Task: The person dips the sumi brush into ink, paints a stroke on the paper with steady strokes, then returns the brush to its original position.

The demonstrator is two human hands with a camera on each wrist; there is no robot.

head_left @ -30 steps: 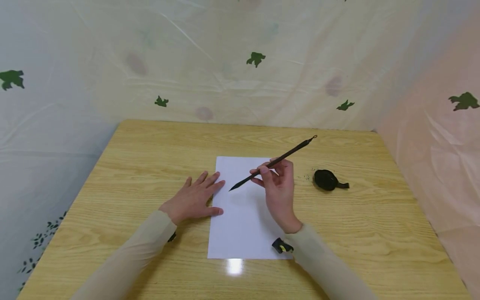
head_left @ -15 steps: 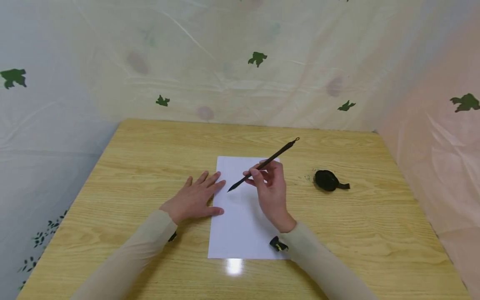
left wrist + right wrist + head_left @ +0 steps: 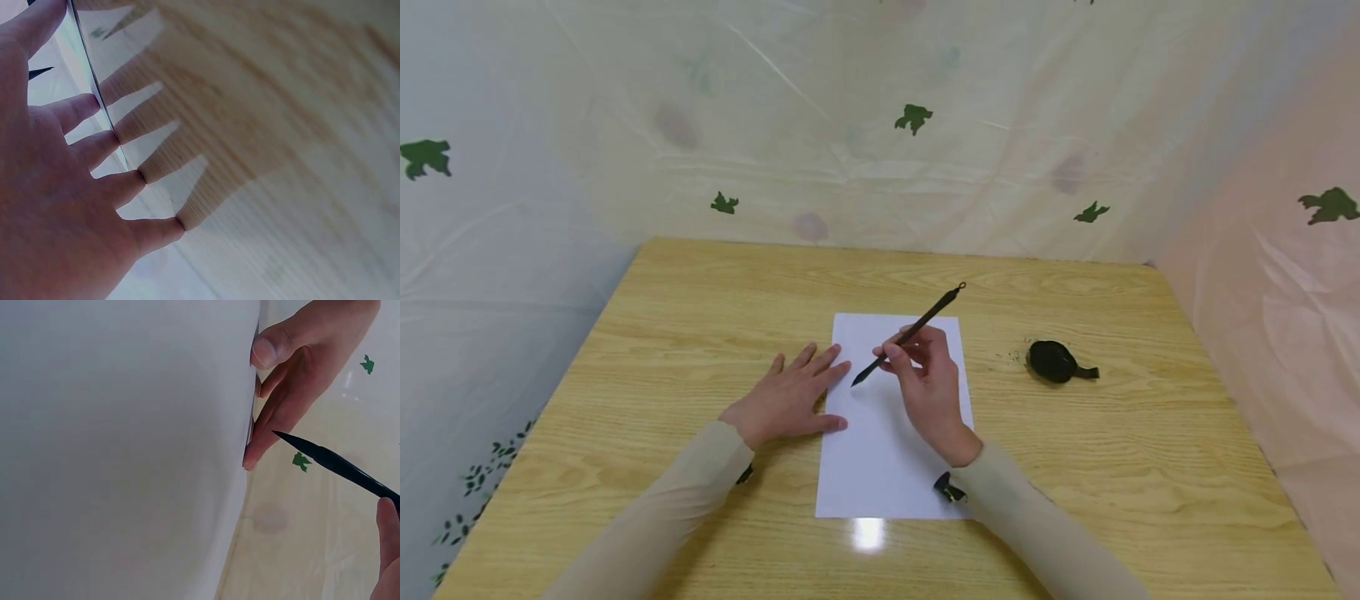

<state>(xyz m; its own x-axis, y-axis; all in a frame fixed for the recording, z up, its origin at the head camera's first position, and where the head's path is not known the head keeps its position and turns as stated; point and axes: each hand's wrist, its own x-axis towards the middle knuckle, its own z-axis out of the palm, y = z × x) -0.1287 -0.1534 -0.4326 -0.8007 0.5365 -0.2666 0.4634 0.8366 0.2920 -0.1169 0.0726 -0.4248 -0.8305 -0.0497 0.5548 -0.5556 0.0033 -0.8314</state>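
My right hand [image 3: 931, 396] pinches a dark writing brush [image 3: 936, 309] between thumb and fingers, its handle slanting up to the right. The pointed brush tip hangs over the left part of a white paper sheet [image 3: 876, 471]; in the right wrist view the brush tip [image 3: 282, 435] looks apart from the paper. No marks show on the visible paper. Flat and spread, my left hand [image 3: 786, 396] lies at the sheet's left edge, its thumb and some fingertips on the paper. In the left wrist view, the left hand's fingers [image 3: 156, 234] touch down on the surface.
A small black round dish with a short handle [image 3: 1051, 361] stands to the right of the paper, with dark specks beside its left side. The wooden table [image 3: 647, 350] is bordered by hanging cloth [image 3: 820, 108] with green bird shapes at the back and sides.
My right hand has moved left over the paper with the brush, whose handle has become steeper. The brush tip has shifted slightly left and nearer. My left hand stays in place.
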